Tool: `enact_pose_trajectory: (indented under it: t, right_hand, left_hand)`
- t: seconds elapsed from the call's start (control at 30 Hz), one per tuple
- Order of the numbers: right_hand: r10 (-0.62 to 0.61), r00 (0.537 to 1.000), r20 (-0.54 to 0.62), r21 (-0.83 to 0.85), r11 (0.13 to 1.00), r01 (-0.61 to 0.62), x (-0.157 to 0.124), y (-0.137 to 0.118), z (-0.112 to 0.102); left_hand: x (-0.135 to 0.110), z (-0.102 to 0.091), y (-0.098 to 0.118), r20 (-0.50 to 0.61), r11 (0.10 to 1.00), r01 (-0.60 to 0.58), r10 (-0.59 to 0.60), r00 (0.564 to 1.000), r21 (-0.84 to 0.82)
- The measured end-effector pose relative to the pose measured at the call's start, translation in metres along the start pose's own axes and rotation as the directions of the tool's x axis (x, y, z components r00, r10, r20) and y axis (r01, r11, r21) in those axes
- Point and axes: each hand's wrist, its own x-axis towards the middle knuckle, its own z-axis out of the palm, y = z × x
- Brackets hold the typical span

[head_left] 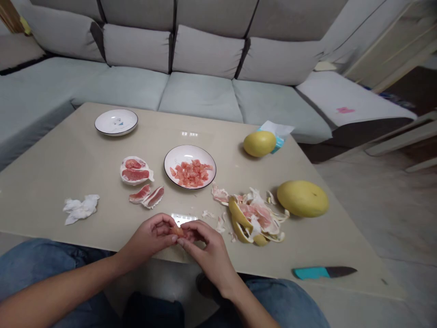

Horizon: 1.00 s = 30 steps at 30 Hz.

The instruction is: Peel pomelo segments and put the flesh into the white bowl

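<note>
Many pink fruit pieces [193, 173] lie in the central plate [178, 157].

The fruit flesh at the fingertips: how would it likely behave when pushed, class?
The fruit flesh is probably fragile: similar bits on the plate lie in irregular chunks. It may be slippery, since those bits look moist. It is likely light, as the left hand and right hand hold it by fingertips alone.

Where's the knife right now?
In the head view, the knife lies at the right, along the near edge of the table, nearer the person than the whole yellow fruit and right of the peel pile.
</note>
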Motion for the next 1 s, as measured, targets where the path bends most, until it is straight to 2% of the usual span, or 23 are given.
enact_pose_trajectory:
  t: [0.2, 0.4, 0.63, 0.9, 1.0]
  right_hand:
    - [0.039, 0.999, -0.003, 0.081, 0.996, -0.038, -0.002, 0.001, 0.0]
    - [0.157, 0.987, 0.043, 0.188, 0.969, -0.162, 0.0, 0.004, -0.004]
    - [0.273, 0.934, 0.231, 0.381, 0.858, -0.345, 0.006, 0.003, -0.016]
    - [0.309, 0.888, 0.341, 0.523, 0.722, -0.453, 0.006, 0.004, -0.018]
    - [0.309, 0.887, 0.343, 0.541, 0.707, -0.456, 0.007, 0.005, -0.018]
  left_hand:
    - [-0.002, 0.001, 0.001, -0.012, 1.0, 0.02, -0.02, 1.0, 0.024]
    - [-0.001, 0.0, 0.006, 0.005, 0.996, 0.084, -0.084, 0.996, 0.012]
    - [-0.004, -0.002, 0.012, 0.065, 0.978, 0.182, -0.176, 0.982, -0.101]
    - [-0.007, -0.002, 0.023, 0.115, 0.961, 0.222, -0.205, 0.972, -0.166]
    - [-0.007, -0.002, 0.024, 0.124, 0.957, 0.224, -0.204, 0.971, -0.182]
